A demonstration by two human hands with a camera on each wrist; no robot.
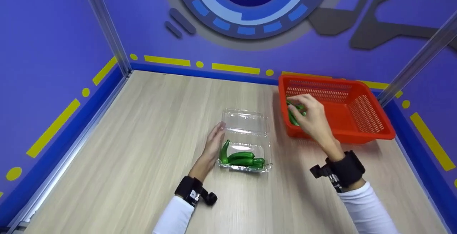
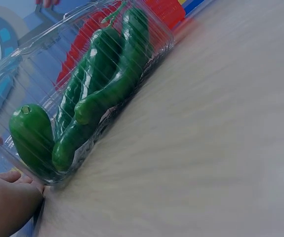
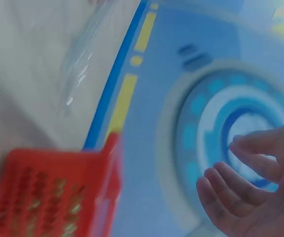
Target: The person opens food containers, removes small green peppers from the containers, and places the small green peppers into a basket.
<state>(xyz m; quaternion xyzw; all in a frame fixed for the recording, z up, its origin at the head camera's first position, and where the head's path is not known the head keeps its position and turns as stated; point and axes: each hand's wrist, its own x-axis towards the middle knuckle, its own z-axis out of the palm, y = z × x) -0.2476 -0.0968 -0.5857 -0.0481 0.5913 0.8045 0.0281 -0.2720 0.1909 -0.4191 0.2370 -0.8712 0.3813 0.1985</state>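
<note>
A clear plastic clamshell box [image 1: 245, 122] stands on the table with its lid folded back. Several green peppers [image 2: 127, 59] lie in its near half, one of them upright against the left wall. My left hand [image 1: 213, 143] rests along the box's left side, fingers extended near the hinge. Over the left end of a red basket [image 1: 341, 137] hovers my right hand [image 1: 311, 116], fingers loosely bent. Below it, green peppers [image 1: 293, 119] lie in the basket, partly hidden by the hand. The right wrist view shows a gap between thumb and fingers, with nothing held.
The light wooden table [image 1: 142, 137] runs back to a blue printed wall [image 1: 142, 20]. Side panels close it in on the left and right. The basket stands right of the box, against the back wall, its raised rim beneath my right hand.
</note>
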